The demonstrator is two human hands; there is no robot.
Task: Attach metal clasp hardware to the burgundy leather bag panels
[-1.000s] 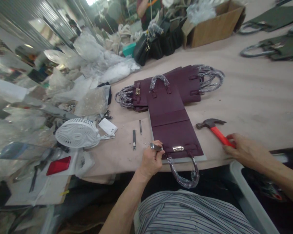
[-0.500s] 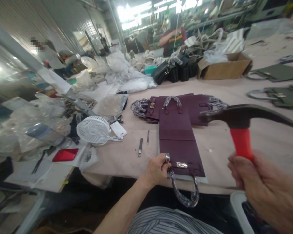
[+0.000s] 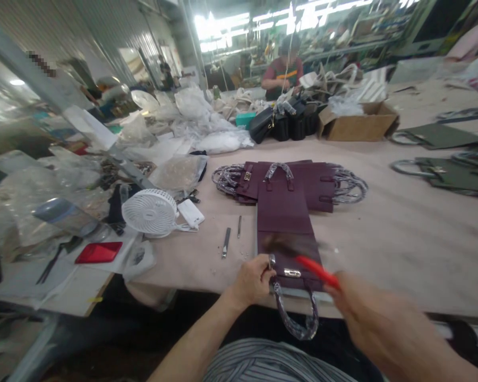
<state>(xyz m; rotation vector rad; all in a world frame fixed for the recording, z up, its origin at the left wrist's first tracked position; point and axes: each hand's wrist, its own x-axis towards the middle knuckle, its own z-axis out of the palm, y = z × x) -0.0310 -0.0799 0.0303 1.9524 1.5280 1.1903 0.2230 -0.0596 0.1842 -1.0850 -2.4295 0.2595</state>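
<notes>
My left hand (image 3: 252, 278) pinches a short shiny metal cylinder (image 3: 272, 260), upright at the left side of a burgundy handbag panel (image 3: 283, 209). My right hand (image 3: 368, 310) is wrapped round the red handle of a hammer (image 3: 317, 270). Its dark head is smeared by motion above the panel, near the cylinder; whether the two touch I cannot tell. A metal clasp (image 3: 292, 273) lies on the panel close to the left hand. Below it a plastic-wrapped carrying handle (image 3: 300, 331) hangs over the table edge. More burgundy panels (image 3: 321, 185) with wrapped handles lie stacked behind.
Left of the panel lie a flat metal tool (image 3: 225, 243) and a thin metal rod (image 3: 239, 226). Further left stand a white fan (image 3: 149, 212) and a red phone (image 3: 99, 252). Black bags (image 3: 281, 124), a cardboard box (image 3: 356, 127) and green panels (image 3: 458, 172) are farther back. A person (image 3: 281, 74) sits beyond.
The hammer has swung down and left from a raised position at the right to above the panel. My left hand still pinches the metal cylinder in about the same place.
</notes>
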